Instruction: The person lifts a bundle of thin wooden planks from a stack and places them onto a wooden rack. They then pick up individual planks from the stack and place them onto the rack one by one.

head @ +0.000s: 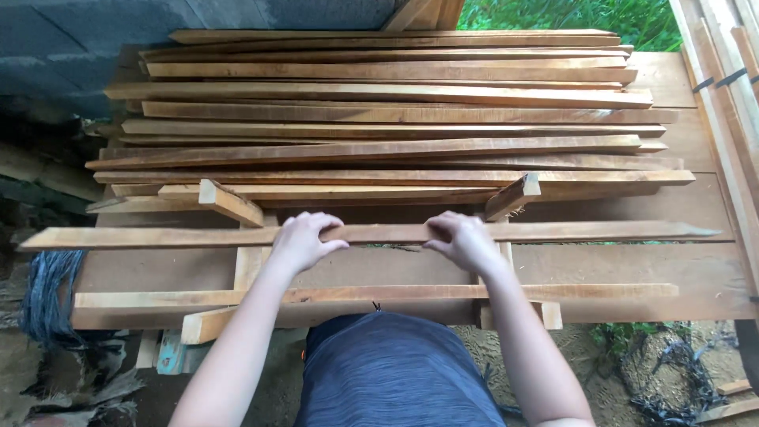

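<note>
A long thin wooden slat (601, 232) lies crosswise over two short wooden cross pieces (229, 203) on a wooden workbench (696, 269). My left hand (303, 239) grips the slat left of its middle. My right hand (466, 239) grips it right of the middle. Both hands have fingers curled over the slat's far edge. Another long slat (609, 291) lies along the bench's near edge, in front of my hands.
A pile of several long slats (395, 119) fills the far half of the bench. More planks (731, 87) lean at the right. A grey wall (79, 39) stands at the back left, grass (569, 14) behind. Dark blue cord (47, 289) hangs at the left.
</note>
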